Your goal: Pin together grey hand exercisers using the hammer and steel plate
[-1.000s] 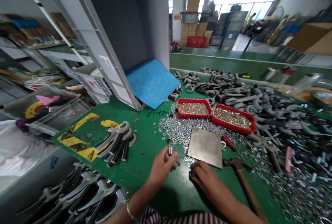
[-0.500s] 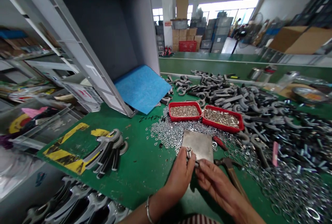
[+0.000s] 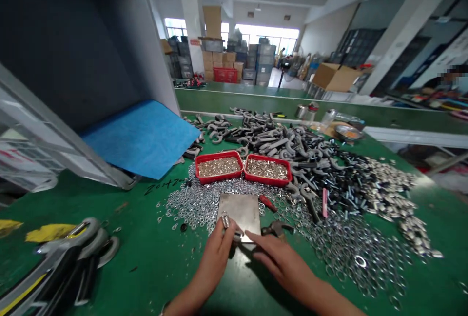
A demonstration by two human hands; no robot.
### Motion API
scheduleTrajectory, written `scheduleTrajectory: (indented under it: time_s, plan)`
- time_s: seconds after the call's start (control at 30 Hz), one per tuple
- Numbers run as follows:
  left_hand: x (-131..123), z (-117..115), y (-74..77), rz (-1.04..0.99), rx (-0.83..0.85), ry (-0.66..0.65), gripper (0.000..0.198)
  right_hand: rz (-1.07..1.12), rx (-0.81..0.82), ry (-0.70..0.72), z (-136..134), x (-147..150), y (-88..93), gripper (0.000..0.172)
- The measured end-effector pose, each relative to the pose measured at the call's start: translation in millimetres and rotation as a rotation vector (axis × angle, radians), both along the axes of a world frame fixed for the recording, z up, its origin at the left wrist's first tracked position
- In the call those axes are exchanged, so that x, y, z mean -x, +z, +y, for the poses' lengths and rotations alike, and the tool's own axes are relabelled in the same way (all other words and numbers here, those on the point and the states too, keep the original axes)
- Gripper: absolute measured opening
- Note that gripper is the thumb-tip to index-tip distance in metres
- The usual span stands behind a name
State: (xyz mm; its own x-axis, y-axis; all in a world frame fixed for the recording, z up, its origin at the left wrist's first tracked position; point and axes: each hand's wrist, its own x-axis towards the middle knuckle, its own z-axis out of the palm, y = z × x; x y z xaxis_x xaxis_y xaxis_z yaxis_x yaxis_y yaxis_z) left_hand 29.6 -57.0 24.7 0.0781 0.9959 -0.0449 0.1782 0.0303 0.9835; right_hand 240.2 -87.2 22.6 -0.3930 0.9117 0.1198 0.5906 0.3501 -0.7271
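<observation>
My left hand (image 3: 215,255) is closed around a small metal part with a coiled spring (image 3: 225,220) sticking up above the fingers. My right hand (image 3: 280,257) reaches in from the right, its fingers pinched at the same part, just over the near edge of a flat steel plate (image 3: 241,208). Both hands hover above the green table (image 3: 153,257). A spread of small silver washers (image 3: 190,204) lies around the plate.
Two red trays (image 3: 218,166) of small metal pieces sit behind the plate. A hammer (image 3: 278,228) lies right of my hands. Dark tool handles (image 3: 288,143) are heaped beyond, finished grippers (image 3: 69,262) at lower left, and a grey crate with a blue sheet (image 3: 142,135) at left.
My hands came together from apart, the left one lifting the spring part off the table to the plate's edge. The view swung right and closer to the table.
</observation>
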Motion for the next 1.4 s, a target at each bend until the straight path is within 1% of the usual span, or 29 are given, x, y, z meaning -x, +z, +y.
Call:
scheduleTrajectory:
  time_s: [0.03,0.07,0.1,0.13,0.2,0.27,0.3,0.37,0.47,0.53,0.6,0.63,0.7,0.73,0.77,0.8,0.83,0.87,0.93,0.97,1.0,1.07,1.17,1.23,1.33,1.4]
  plan:
    - [1,4,0.1,-0.003,-0.014,0.012,0.037,-0.041,-0.003,-0.066,3,-24,-2.2,0.039]
    - [1,8,1.3,-0.004,-0.025,0.031,0.039,-0.103,-0.031,-0.182,7,-52,-5.3,0.032]
    - [2,11,3.0,-0.006,-0.029,0.051,0.04,-0.201,-0.099,-0.34,12,-83,-8.8,0.026]
    - [2,13,4.8,-0.012,-0.023,0.069,0.041,-0.254,-0.128,-0.453,18,-114,-12.1,0.026]
    - [-1,16,6.6,-0.032,0.011,0.087,0.043,-0.334,-0.165,-0.575,31,-171,-17.1,0.027]
    - [-8,16,5.5,-0.042,0.05,0.058,0.045,-0.395,-0.181,-0.622,46,-213,-18.8,0.029]
    - [-13,14,4.2,-0.043,0.061,0.029,0.046,-0.419,-0.181,-0.625,54,-227,-18.6,0.029]
    - [-22,10,1.8,-0.039,0.066,-0.035,0.045,-0.453,-0.167,-0.605,70,-244,-16.4,0.025]
    - [-32,5,-0.1,-0.044,0.079,-0.102,0.042,-0.465,-0.131,-0.568,85,-255,-9.1,0.016]
    - [-36,3,-1.5,-0.077,0.125,-0.094,0.042,-0.446,-0.113,-0.582,88,-257,-2.8,0.017]
    - [-38,2,-4.6,-0.163,0.182,-0.044,0.043,-0.414,-0.098,-0.657,85,-251,2.6,0.017]
    - [-39,2,-6.8,-0.221,0.206,-0.014,0.043,-0.396,-0.09,-0.708,81,-242,4.4,0.018]
    - [-40,3,-10.4,-0.323,0.231,0.033,0.041,-0.315,-0.062,-0.769,69,-208,6.9,0.023]
    - [-41,3,-11.0,-0.354,0.231,0.042,0.04,-0.254,-0.039,-0.741,60,-184,8.3,0.026]
    - [-41,2,-10.3,-0.366,0.227,0.039,0.039,-0.118,-0.001,-0.643,50,-156,10.3,0.027]
    - [-40,2,-8.2,-0.36,0.219,0.031,0.038,-0.039,0.034,-0.487,40,-126,12.9,0.026]
    - [-39,1,-4.8,-0.338,0.206,0.018,0.038,-0.001,0.038,-0.312,30,-96,16.1,0.022]
    - [-37,0,-0.6,-0.307,0.189,0.009,0.038,0.008,0.035,-0.166,22,-69,19.9,0.019]
    - [-31,-2,8.4,-0.234,0.146,0.001,0.037,0.025,-0.019,-0.039,13,-28,27.8,0.015]
    - [-28,-3,12.2,-0.2,0.126,0.001,0.036,0.022,-0.04,-0.006,10,-16,31.2,0.014]
    - [-24,-4,15.2,-0.174,0.109,-0.003,0.036,0.012,-0.055,0.014,10,-8,33.9,0.014]
    - [-17,-6,18.2,-0.137,0.085,-0.022,0.035,-0.034,-0.074,0.041,11,-1,36.9,0.014]
    - [-12,-8,17.6,-0.086,0.055,-0.015,0.033,-0.108,-0.103,0.064,11,3,37.1,0.016]
    - [-12,-9,16.9,-0.079,0.041,-0.003,0.032,-0.092,-0.115,0.059,7,10,36.3,0.016]
    - [-12,-9,18.9,-0.102,0.048,-0.007,0.031,-0.003,-0.098,-0.03,2,19,34.1,0.021]
    - [-11,-8,22.4,-0.125,0.062,-0.013,0.032,0.043,-0.083,-0.1,0,23,31.0,0.02]
